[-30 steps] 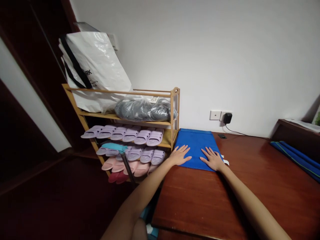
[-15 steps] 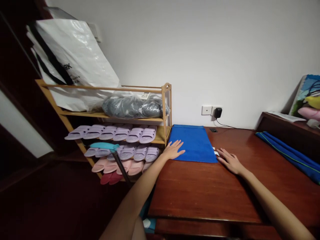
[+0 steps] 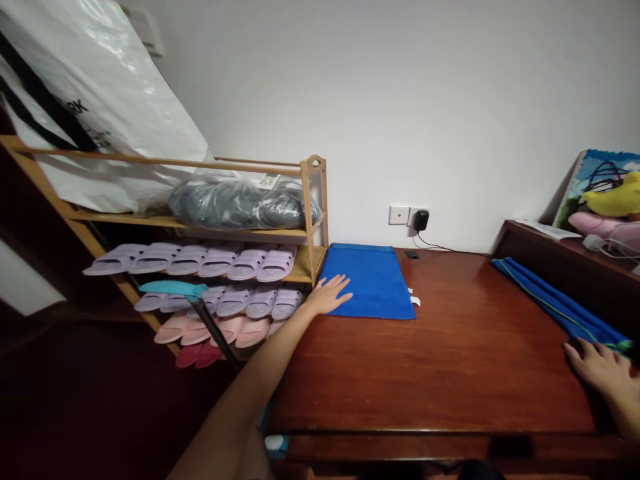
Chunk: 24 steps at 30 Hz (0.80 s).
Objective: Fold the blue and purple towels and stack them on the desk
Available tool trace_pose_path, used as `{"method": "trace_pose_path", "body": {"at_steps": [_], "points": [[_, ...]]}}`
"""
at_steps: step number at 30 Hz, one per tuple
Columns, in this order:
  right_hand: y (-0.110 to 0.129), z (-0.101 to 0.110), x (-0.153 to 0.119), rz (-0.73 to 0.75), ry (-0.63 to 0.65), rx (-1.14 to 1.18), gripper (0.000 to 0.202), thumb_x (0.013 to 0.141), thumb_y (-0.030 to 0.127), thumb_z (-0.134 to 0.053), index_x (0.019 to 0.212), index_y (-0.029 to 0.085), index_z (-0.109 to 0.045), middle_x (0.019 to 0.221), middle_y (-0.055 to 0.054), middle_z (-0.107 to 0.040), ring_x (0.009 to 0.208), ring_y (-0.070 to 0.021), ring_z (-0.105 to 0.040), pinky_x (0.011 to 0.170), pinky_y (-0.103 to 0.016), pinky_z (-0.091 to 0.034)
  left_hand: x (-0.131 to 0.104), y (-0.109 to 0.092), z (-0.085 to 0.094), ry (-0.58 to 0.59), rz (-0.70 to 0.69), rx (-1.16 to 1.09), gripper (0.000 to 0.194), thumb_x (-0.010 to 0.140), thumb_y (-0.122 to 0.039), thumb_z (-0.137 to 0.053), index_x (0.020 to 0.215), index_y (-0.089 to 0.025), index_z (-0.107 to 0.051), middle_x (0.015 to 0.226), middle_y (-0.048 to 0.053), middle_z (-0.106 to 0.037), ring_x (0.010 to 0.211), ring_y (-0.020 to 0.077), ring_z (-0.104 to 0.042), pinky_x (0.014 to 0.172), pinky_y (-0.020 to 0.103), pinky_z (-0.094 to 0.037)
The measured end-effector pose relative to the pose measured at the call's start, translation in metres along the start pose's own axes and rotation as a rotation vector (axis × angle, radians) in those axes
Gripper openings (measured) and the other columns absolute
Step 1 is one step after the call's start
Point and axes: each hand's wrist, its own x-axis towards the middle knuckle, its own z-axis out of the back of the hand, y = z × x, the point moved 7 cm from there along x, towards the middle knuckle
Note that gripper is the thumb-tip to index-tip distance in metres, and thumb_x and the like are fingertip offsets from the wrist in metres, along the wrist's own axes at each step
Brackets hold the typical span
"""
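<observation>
A flat blue cloth piece [image 3: 373,280], rectangular with small white tags at its right edge, lies on the brown wooden table [image 3: 435,380] against the wall. My left hand [image 3: 330,295] rests on its left edge with fingers spread. At the far right, a second blue cloth [image 3: 545,297] with green trim lies folded in a long strip along a raised ledge. My right hand [image 3: 603,370] is at the near end of this strip, fingers apart and holding nothing; whether it touches the cloth I cannot tell.
To the left stands a wooden shoe rack [image 3: 315,220] with lilac slippers [image 3: 240,263], pink slippers [image 3: 225,330], a plastic-wrapped grey bundle [image 3: 240,202] and a large white bag [image 3: 110,113]. A black plug [image 3: 421,220] sits in the wall. A yellow plush toy [image 3: 614,197] rests on the ledge [image 3: 560,257].
My right hand has left the flat blue cloth's tags and moved right to the folded cloth strip. My left hand stays on the flat cloth. The view has turned slightly right.
</observation>
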Motion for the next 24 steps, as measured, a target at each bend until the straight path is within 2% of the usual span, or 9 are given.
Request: {"method": "trace_pose_path", "body": {"at_steps": [2, 5, 7, 13, 17, 18, 20, 22, 24], "points": [[0.010, 0.003, -0.004, -0.079, 0.070, -0.117, 0.068, 0.061, 0.074, -0.036, 0.112, 0.037, -0.062, 0.122, -0.027, -0.052, 0.122, -0.0503, -0.034, 0.079, -0.072, -0.013, 0.000, 0.001, 0.000, -0.022, 0.004, -0.010, 0.061, 0.093, -0.063, -0.023, 0.144, -0.031, -0.029, 0.152, 0.001, -0.025, 0.140, 0.0189, -0.020, 0.112, 0.043, -0.010], [0.057, 0.014, -0.012, 0.039, 0.183, -0.206, 0.068, 0.072, 0.067, -0.028, 0.112, 0.024, -0.064, 0.116, -0.022, -0.058, 0.112, -0.0485, -0.043, 0.079, -0.068, -0.024, -0.001, 0.002, 0.000, -0.042, 0.011, -0.013, 0.061, 0.093, -0.062, -0.019, 0.145, -0.030, -0.029, 0.151, 0.002, -0.027, 0.139, 0.0183, -0.022, 0.112, 0.042, -0.013], [0.093, 0.024, -0.023, 0.126, 0.218, -0.222, 0.067, 0.079, 0.062, -0.025, 0.117, 0.020, -0.062, 0.115, -0.019, -0.059, 0.108, -0.0446, -0.045, 0.080, -0.064, -0.028, -0.001, 0.002, 0.000, -0.050, 0.004, -0.013, 0.061, 0.093, -0.063, -0.020, 0.144, -0.031, -0.032, 0.151, 0.002, -0.029, 0.139, 0.0190, -0.024, 0.112, 0.043, -0.014], [0.190, 0.048, -0.084, 0.347, 0.235, -0.118, 0.058, 0.085, 0.061, -0.029, 0.122, 0.026, -0.058, 0.119, -0.010, -0.060, 0.110, -0.0326, -0.047, 0.088, -0.056, -0.031, 0.000, 0.003, 0.000, -0.071, -0.016, -0.010, 0.060, 0.093, -0.063, -0.022, 0.141, -0.031, -0.037, 0.149, 0.002, -0.032, 0.138, 0.0207, -0.026, 0.111, 0.046, -0.017], [0.237, 0.069, -0.125, 0.473, 0.395, 0.053, 0.047, 0.086, 0.059, -0.037, 0.122, 0.035, -0.057, 0.123, -0.003, -0.060, 0.112, -0.0267, -0.048, 0.091, -0.047, -0.035, 0.001, 0.003, 0.000, -0.094, -0.031, -0.004, 0.056, 0.094, -0.061, -0.022, 0.139, -0.032, -0.039, 0.148, 0.002, -0.035, 0.137, 0.0202, -0.028, 0.110, 0.045, -0.018], [0.244, 0.074, -0.131, 0.485, 0.418, 0.095, 0.045, 0.087, 0.058, -0.037, 0.121, 0.036, -0.057, 0.123, -0.002, -0.060, 0.112, -0.0255, -0.049, 0.091, -0.045, -0.036, 0.000, 0.002, 0.001, -0.101, -0.037, -0.002, 0.056, 0.095, -0.059, -0.022, 0.139, -0.031, -0.040, 0.147, 0.003, -0.036, 0.137, 0.0200, -0.029, 0.110, 0.045, -0.018], [0.244, 0.085, -0.134, 0.414, 0.345, 0.119, 0.047, 0.086, 0.059, -0.037, 0.120, 0.034, -0.058, 0.126, -0.003, -0.058, 0.114, -0.0266, -0.049, 0.091, -0.045, -0.038, -0.002, -0.001, 0.003, -0.120, -0.052, 0.002, 0.054, 0.096, -0.057, -0.023, 0.138, -0.030, -0.042, 0.147, 0.003, -0.037, 0.137, 0.0197, -0.030, 0.110, 0.044, -0.019], [0.231, 0.087, -0.131, 0.242, 0.231, 0.056, 0.057, 0.083, 0.065, -0.036, 0.125, 0.031, -0.055, 0.135, -0.007, -0.050, 0.118, -0.0328, -0.047, 0.088, -0.051, -0.039, -0.006, -0.006, 0.008, -0.149, -0.065, 0.009, 0.052, 0.097, -0.053, -0.023, 0.138, -0.027, -0.042, 0.147, 0.004, -0.036, 0.138, 0.0191, -0.028, 0.110, 0.043, -0.019], [0.213, 0.076, -0.130, 0.088, 0.230, -0.016, 0.067, 0.079, 0.069, -0.034, 0.132, 0.030, -0.048, 0.144, -0.010, -0.038, 0.120, -0.0383, -0.045, 0.085, -0.058, -0.039, -0.012, -0.012, 0.016, -0.210, -0.083, 0.024, 0.051, 0.098, -0.049, -0.022, 0.138, -0.024, -0.043, 0.147, 0.005, -0.036, 0.138, 0.0183, -0.025, 0.111, 0.041, -0.017]]}}
